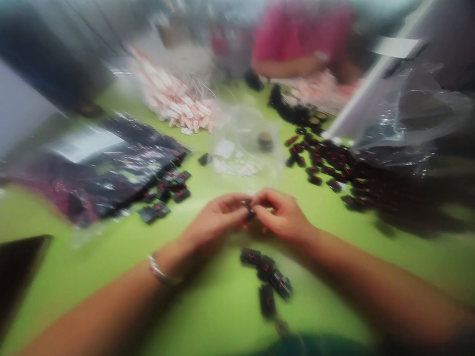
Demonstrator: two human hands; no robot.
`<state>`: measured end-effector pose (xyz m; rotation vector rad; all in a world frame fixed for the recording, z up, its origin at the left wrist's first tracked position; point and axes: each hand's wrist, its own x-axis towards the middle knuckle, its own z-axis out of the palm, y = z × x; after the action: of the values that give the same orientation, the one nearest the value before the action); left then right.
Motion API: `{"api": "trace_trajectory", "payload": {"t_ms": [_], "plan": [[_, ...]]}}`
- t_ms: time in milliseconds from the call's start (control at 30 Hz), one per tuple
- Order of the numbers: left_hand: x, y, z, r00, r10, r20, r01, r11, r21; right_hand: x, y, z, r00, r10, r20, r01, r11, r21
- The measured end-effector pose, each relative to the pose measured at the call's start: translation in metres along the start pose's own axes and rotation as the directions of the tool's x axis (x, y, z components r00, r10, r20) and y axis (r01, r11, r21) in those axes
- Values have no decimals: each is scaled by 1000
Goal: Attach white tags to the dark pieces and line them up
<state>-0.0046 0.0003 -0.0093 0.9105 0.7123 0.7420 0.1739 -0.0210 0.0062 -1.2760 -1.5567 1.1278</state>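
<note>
My left hand (227, 213) and my right hand (279, 213) meet over the middle of the green table. Between their fingertips is a small black plastic part (249, 209), pinched from both sides and mostly covered by the fingers. Blur hides its finer shape. Nearer to me lie several black parts with red marks (266, 269), bunched in a short row. Just beyond my hands stands a clear round tub (246, 145) with small white pieces (239, 164) and a dark round item (265, 141) in it.
A large pile of black-and-red parts (332, 162) spreads at right beside a clear plastic bag (409, 121). Another small cluster (170, 189) lies left by a filled plastic bag (117, 158). Pink-white pieces (186, 111) are heaped behind. Across the table sits a person in pink (302, 36).
</note>
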Motion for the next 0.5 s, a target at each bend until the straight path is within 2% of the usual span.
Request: {"api": "trace_trajectory", "payload": {"t_ms": [100,200,333,500], "plan": [[-1,2,1,999,53,-10,-52,996,70,2,-1,-3,982,170,78,-182,967,180],[-1,5,2,993,117,-1,-115,978,172,3,-3,-7,936,283,211,-332,909,253],[-1,5,2,990,138,-10,-132,963,234,2,-8,-8,938,285,197,-326,919,221],[1,6,0,993,108,-44,-98,975,200,1,-8,-9,939,278,202,-326,908,265]]}}
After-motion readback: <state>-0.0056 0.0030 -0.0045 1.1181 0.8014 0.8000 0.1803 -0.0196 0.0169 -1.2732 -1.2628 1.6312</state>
